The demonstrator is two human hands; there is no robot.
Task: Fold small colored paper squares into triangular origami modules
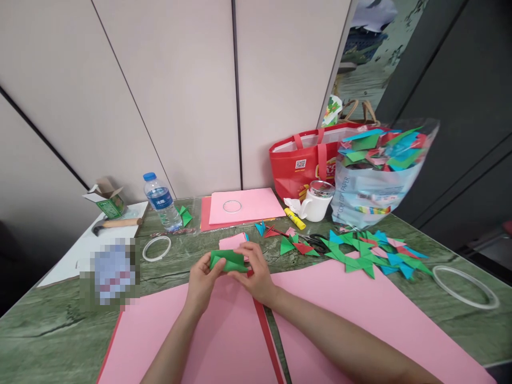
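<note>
Observed: both hands meet over the near middle of the green marbled surface [52, 330], above large pink sheets [224, 341]. The left hand [201, 281] pinches the left end of a partly folded green paper [229, 261], thumb on top. The right hand [256, 274] is closed on the right end, fingertips pressing its upper edge. The paper is held just clear of the sheets, in front of a small pink square [234, 241]. Judgement: a fold is being formed or pressed in mid-air, with the piece only partly shaped. A further crease would call for the edges to be kept aligned and a firm pinch along the fold, perhaps against the surface. Also noted: a pile of folded triangles [368, 255] and scissors [317, 242] to the right. A water bottle [162, 200] stands well apart at the rear left.
</note>
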